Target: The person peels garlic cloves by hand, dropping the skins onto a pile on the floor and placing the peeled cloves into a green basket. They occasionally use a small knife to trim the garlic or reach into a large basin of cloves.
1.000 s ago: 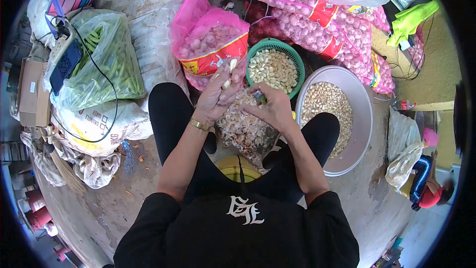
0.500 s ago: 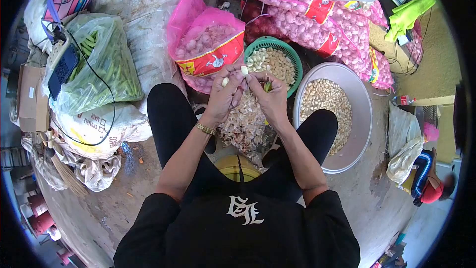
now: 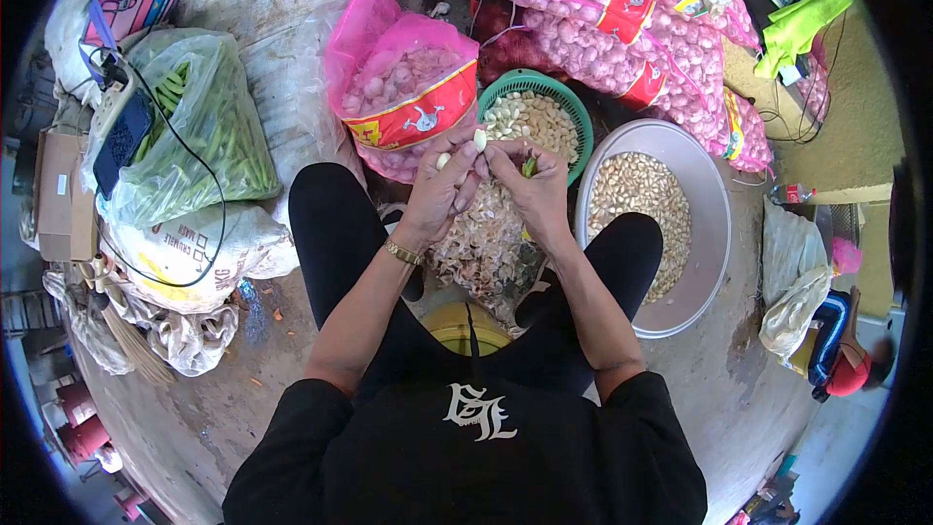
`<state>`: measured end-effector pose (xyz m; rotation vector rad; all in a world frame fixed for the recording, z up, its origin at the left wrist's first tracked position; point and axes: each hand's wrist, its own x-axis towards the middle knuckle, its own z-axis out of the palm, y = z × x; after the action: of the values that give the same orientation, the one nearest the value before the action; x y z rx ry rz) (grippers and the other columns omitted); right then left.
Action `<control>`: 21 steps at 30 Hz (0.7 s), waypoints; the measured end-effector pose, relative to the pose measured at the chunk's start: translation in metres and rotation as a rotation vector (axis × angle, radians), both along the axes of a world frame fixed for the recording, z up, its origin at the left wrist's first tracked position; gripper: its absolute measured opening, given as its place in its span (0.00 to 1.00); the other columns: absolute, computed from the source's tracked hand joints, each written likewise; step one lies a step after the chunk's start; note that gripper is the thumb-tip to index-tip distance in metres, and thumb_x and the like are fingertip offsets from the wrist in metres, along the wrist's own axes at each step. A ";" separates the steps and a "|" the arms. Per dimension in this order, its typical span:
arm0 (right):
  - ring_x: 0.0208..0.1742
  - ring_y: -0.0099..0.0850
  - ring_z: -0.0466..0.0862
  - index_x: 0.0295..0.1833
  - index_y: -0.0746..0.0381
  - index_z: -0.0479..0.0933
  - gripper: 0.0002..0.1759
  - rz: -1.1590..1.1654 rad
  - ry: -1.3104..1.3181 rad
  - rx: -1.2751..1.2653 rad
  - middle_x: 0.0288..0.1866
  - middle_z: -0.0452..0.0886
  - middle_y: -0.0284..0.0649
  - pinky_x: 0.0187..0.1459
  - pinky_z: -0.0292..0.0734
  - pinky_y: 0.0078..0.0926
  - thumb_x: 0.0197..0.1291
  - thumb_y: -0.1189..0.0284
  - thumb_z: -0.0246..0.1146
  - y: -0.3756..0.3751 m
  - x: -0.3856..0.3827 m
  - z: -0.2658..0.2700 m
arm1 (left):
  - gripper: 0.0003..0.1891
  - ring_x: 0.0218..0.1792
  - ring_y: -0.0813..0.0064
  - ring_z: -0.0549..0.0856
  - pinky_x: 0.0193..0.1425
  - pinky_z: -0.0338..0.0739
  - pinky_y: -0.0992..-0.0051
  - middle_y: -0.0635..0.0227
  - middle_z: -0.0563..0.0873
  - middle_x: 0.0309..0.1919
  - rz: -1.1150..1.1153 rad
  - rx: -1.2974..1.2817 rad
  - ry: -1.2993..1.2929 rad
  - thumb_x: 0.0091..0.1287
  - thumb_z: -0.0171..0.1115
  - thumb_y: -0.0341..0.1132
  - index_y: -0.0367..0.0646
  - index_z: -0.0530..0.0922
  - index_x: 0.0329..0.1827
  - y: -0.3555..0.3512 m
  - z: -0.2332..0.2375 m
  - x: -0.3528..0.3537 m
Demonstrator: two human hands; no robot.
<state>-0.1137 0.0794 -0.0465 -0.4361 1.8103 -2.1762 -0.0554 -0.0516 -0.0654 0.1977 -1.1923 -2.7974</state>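
My left hand [image 3: 439, 192] is closed on peeled garlic cloves. One clove [image 3: 480, 140] sticks up at its fingertips, and another pale clove [image 3: 443, 161] shows by the thumb. Closed too, my right hand [image 3: 533, 190] meets the left at the upright clove. A small tool with a yellow-green handle [image 3: 529, 167] sits in its grip, its working end hidden by the fingers. Below the hands lies a heap of papery garlic skins [image 3: 476, 248]. Just beyond, a green basket [image 3: 586, 126] holds peeled cloves. Unpeeled cloves fill part of a pale basin [image 3: 714, 233] on the right.
An opened pink mesh sack [image 3: 364, 29] of garlic stands ahead, with stacked full garlic sacks [image 3: 593, 49] to its right. At left are a plastic bag of green vegetables [image 3: 209, 160] and a phone [image 3: 121, 141]. A yellow container [image 3: 452, 321] stands between the legs. Another person [image 3: 846, 360] is far right.
Both hands stay in nearly the same place around the clove. The right fingers have shifted slightly.
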 end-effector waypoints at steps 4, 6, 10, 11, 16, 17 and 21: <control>0.30 0.14 0.76 0.39 0.69 0.84 0.06 -0.008 0.000 0.022 0.30 0.83 0.30 0.34 0.71 0.13 0.61 0.77 0.66 0.002 0.000 0.004 | 0.15 0.13 0.90 0.68 0.14 0.58 0.88 0.69 0.79 0.31 0.016 -0.077 -0.008 0.76 0.54 0.38 0.42 0.74 0.61 0.003 0.004 -0.002; 0.30 0.13 0.76 0.38 0.69 0.84 0.06 -0.012 -0.005 0.072 0.29 0.83 0.30 0.34 0.71 0.13 0.61 0.76 0.66 0.002 -0.004 -0.001 | 0.15 0.14 0.90 0.68 0.14 0.57 0.88 0.71 0.79 0.30 0.008 -0.067 -0.025 0.76 0.54 0.39 0.41 0.76 0.59 0.005 0.005 -0.001; 0.29 0.13 0.75 0.38 0.69 0.83 0.06 -0.037 0.001 0.097 0.28 0.82 0.29 0.32 0.70 0.13 0.60 0.76 0.66 -0.001 -0.003 0.004 | 0.14 0.14 0.90 0.68 0.14 0.57 0.88 0.74 0.78 0.28 0.001 -0.048 -0.093 0.76 0.54 0.39 0.42 0.76 0.58 0.005 0.000 -0.001; 0.28 0.13 0.74 0.37 0.69 0.83 0.06 -0.050 0.022 0.134 0.27 0.81 0.29 0.30 0.69 0.13 0.60 0.76 0.67 -0.002 -0.002 0.005 | 0.14 0.13 0.90 0.67 0.14 0.57 0.87 0.75 0.78 0.28 0.004 -0.061 -0.105 0.76 0.54 0.39 0.41 0.77 0.57 0.005 0.000 -0.002; 0.26 0.13 0.71 0.35 0.69 0.82 0.06 -0.046 0.068 0.149 0.26 0.79 0.27 0.26 0.66 0.13 0.58 0.76 0.68 -0.004 -0.007 -0.004 | 0.13 0.12 0.91 0.67 0.14 0.57 0.87 0.77 0.78 0.26 0.021 -0.151 -0.099 0.76 0.54 0.40 0.40 0.78 0.53 0.004 -0.001 -0.005; 0.26 0.13 0.71 0.35 0.69 0.81 0.06 -0.048 0.046 0.146 0.26 0.78 0.27 0.27 0.67 0.13 0.57 0.76 0.68 -0.004 -0.006 -0.004 | 0.13 0.12 0.91 0.67 0.14 0.57 0.87 0.76 0.78 0.26 0.027 -0.133 -0.111 0.76 0.54 0.40 0.40 0.78 0.51 0.005 0.000 -0.005; 0.27 0.13 0.72 0.36 0.68 0.81 0.06 -0.045 -0.005 0.142 0.27 0.79 0.28 0.29 0.68 0.14 0.56 0.77 0.69 -0.004 -0.007 -0.008 | 0.14 0.12 0.91 0.67 0.13 0.56 0.87 0.76 0.78 0.26 0.032 -0.112 -0.130 0.77 0.53 0.42 0.40 0.79 0.48 0.006 -0.002 -0.005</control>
<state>-0.1205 0.0749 -0.0545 -0.3622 1.9735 -2.0579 -0.0602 -0.0460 -0.0672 0.3919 -1.3558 -2.7172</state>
